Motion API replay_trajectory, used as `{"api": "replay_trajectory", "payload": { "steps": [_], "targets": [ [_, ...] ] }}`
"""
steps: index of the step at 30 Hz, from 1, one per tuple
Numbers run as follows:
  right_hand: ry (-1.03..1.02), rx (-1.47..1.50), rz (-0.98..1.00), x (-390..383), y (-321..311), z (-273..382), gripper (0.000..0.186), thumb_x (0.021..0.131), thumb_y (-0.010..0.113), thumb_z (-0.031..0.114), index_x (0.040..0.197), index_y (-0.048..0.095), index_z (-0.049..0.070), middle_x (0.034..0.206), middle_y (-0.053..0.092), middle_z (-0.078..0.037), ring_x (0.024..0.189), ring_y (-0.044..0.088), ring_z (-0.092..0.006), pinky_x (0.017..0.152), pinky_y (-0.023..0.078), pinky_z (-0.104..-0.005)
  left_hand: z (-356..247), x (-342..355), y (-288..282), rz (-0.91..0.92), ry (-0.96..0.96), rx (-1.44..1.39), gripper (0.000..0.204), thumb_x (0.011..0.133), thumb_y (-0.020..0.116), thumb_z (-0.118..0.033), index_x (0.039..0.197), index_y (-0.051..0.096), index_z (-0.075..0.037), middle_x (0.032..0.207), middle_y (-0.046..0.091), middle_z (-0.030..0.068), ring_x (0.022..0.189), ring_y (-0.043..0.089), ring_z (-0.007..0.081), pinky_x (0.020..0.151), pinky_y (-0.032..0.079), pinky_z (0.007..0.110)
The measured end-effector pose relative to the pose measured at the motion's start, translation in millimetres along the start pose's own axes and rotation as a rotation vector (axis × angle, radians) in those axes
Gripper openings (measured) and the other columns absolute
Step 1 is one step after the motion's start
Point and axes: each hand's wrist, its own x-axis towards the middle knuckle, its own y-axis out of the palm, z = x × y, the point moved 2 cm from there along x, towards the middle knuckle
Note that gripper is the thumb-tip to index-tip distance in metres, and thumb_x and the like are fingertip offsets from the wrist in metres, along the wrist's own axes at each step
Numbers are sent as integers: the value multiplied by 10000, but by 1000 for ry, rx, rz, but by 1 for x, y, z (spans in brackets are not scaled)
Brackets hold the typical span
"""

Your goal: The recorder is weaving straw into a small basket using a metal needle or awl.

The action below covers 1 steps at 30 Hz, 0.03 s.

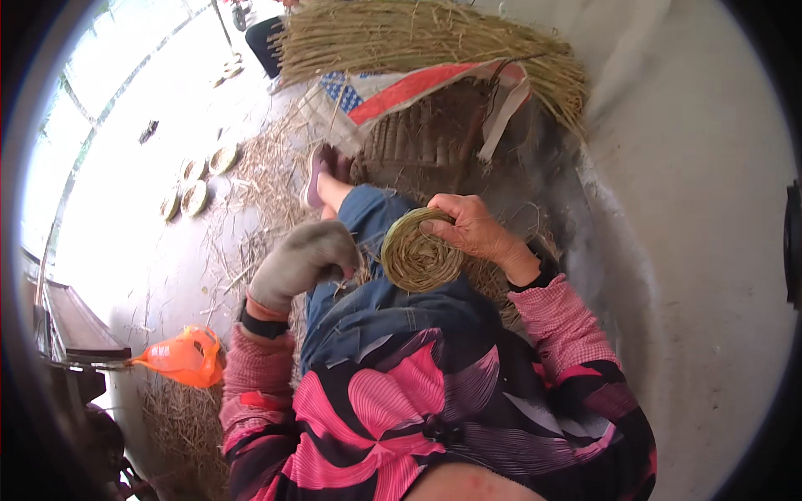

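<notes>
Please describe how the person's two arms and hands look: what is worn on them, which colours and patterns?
The left hand wears a grey fabric glove with an orange cuff band, and a dark band sits at the wrist. The right hand is bare, with a dark band at its wrist. Both arms have pink checked sleeves, under a black garment with large pink flower shapes.

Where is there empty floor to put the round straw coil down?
Bare floor lies left of the small round mats, and right of the straw bundle. It is crowded with loose straw around the straw coil.

Pale floor (159, 250) bears loose straw (259, 179), small woven discs (195, 198), orange bag (180, 356).
</notes>
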Motion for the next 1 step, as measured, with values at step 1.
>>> {"api": "replay_trajectory", "payload": {
  "steps": [1],
  "targets": [
    [-47, -145, 29, -1, 5, -2, 259, 947, 646, 311, 1024, 638, 64, 901, 678, -54, 776, 598, -165, 736, 495, -271, 1, -9, 3, -5, -27, -8, 212, 876, 652, -264, 823, 613, -62, 683, 627, 84, 628, 629, 220, 612, 513, 312]
  ]
}}
